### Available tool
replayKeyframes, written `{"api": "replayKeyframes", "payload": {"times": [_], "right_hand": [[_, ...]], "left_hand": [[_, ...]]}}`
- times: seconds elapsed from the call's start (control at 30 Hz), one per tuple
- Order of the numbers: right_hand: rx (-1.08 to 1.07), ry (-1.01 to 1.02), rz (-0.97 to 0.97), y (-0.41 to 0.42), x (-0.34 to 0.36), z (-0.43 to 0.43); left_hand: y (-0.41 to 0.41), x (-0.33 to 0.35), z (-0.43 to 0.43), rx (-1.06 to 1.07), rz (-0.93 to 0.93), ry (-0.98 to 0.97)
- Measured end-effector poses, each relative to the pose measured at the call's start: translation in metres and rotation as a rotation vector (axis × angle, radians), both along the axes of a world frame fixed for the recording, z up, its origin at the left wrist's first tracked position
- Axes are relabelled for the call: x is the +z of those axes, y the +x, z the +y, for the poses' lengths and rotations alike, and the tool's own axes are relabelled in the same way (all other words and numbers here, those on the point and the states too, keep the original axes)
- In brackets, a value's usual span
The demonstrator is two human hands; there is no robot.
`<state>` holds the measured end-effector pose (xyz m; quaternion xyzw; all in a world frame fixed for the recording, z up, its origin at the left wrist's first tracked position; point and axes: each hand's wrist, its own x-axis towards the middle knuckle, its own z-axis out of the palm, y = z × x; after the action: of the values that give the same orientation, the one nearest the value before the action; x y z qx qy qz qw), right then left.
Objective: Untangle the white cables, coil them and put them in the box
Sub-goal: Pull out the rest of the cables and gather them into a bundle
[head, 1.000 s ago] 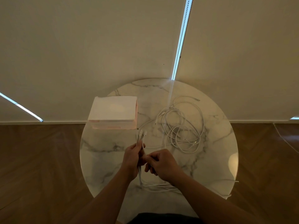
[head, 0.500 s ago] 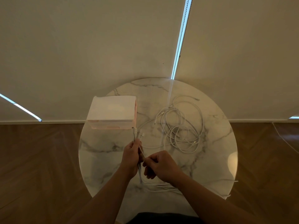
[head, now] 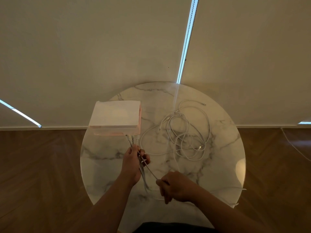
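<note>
Grip status, left hand (head: 133,163): the fingers are curled round a bundle of white cable strands (head: 142,174), and the thumb lies along the bundle's top side. The hand is just in front of the box (head: 116,117), off its near right corner. The knuckles face left and the forearm rises from the lower frame edge. Several connector ends (head: 133,139) stick out of the fist and point at the box. They reach its near wall, but whether they touch it cannot be told. Below the fist, the bundle hangs down to the marble table (head: 101,157).

Grip status, right hand (head: 175,186): the thumb and forefinger pinch a single strand (head: 152,173), and the other fingers are curled under. This hand is nearer the person than the left hand and further right of the box. Its back is turned up and its forearm enters from the lower right. The single strand runs in a straight, taut line from the left fist to the pinch.

Remaining cables: a loose tangle of white cables (head: 186,137) lies flat on the table, right of the box and apart from it. One loop of the tangle curves toward the left hand.

Box: white top face with pinkish sides, resting on the table. No cable is seen in it.
</note>
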<state>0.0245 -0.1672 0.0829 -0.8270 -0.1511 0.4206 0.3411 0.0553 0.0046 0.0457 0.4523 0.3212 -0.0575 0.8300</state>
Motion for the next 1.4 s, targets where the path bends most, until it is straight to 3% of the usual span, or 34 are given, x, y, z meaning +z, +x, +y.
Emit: {"api": "replayKeyframes", "payload": {"times": [0.13,0.33,0.7,1.03,1.4], "right_hand": [[-0.121,0.041,0.093,-0.007,-0.007,0.003],[-0.278,0.134,-0.065,-0.008,-0.013,0.007],[-0.195,0.09,-0.045,-0.008,-0.021,0.004],[-0.275,0.107,-0.081,-0.015,-0.041,0.006],[-0.082,0.144,-0.129,-0.002,-0.042,0.023]], "left_hand": [[0.002,0.001,0.0,0.027,-0.021,-0.055],[0.004,-0.001,0.004,0.058,-0.023,-0.189],[0.003,0.003,0.001,0.03,-0.061,-0.239],[0.009,0.012,-0.002,0.038,-0.081,-0.296],[0.012,0.026,0.004,0.069,-0.051,-0.241]]}}
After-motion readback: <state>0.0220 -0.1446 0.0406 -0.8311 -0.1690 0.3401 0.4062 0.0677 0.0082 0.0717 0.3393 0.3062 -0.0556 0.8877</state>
